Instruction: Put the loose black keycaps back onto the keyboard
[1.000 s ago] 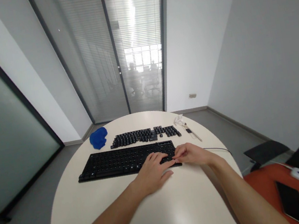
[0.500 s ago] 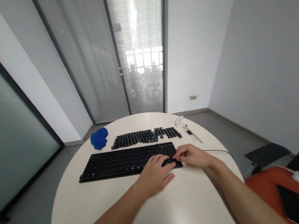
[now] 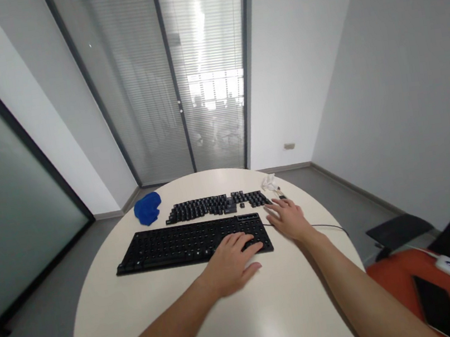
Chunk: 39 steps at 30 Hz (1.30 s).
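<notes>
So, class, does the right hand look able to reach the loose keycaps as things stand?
Probably yes: the right hand is close to the right end of the loose keycaps, with nothing visible blocking the way.

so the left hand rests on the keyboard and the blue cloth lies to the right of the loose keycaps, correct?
Not quite: the head view shows the blue cloth lying to the left of the loose keycaps. The left hand does rest on the keyboard.
</notes>
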{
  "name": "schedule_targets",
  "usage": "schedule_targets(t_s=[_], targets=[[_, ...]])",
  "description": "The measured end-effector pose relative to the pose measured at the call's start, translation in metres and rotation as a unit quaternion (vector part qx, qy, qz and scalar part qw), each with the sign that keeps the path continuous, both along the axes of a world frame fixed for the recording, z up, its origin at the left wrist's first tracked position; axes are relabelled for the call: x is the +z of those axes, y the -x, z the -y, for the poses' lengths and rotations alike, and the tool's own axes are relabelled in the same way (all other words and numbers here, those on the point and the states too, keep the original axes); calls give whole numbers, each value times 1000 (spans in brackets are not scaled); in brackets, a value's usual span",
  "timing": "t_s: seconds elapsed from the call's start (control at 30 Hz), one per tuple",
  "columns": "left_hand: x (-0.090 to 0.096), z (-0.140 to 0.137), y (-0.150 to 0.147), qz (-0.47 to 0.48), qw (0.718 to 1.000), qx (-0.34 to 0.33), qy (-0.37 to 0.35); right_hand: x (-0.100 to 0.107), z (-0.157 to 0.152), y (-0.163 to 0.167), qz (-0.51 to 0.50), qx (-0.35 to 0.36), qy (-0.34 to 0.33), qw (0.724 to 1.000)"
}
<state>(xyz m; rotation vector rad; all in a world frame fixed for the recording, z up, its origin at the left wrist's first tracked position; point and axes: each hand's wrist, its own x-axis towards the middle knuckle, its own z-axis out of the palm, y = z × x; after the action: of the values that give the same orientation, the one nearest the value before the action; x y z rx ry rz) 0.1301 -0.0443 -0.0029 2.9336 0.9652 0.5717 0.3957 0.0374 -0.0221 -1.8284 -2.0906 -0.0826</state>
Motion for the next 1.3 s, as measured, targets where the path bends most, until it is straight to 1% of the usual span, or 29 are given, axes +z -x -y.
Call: schedule_targets(t_s=[0.13,0.27,0.4,0.57,0.63,0.73,0.8,0.87,1.07,1.17,1.3], targets=[[1,0,0,-5,1000,3,3,0,-1,3,19,2,21,1000],[2,1,0,-6,1000,3,6,0,-1,3,15,0,20,1000],[2,0,0,-6,1000,1,6,6,5,3,-9,-6,-8,1000],[1,0,0,2,1000,0,6,19,14,-1,-64,-21,-46,997],[0,-1,0,3,1000,0,5,22,16,-2,-99,-1,-57,993],[-1,-1,0,6,1000,-1,2,23,17,-2,-176,88,-84,977],[-1,-2,0,9,1000,-1,1,22,17,1,-230,146,-83,959],[-2,-2,0,12,1000,0,2,19,17,4,-261,174,-67,947],[-2,-2,1,10,1000,-2,2,15,19,5,-242,205,-19,948],[-1,-2,1,14,1000,-4,4,17,20,4,-245,201,-8,948],[0,-1,0,15,1000,-5,6,21,23,6,-241,217,29,946]])
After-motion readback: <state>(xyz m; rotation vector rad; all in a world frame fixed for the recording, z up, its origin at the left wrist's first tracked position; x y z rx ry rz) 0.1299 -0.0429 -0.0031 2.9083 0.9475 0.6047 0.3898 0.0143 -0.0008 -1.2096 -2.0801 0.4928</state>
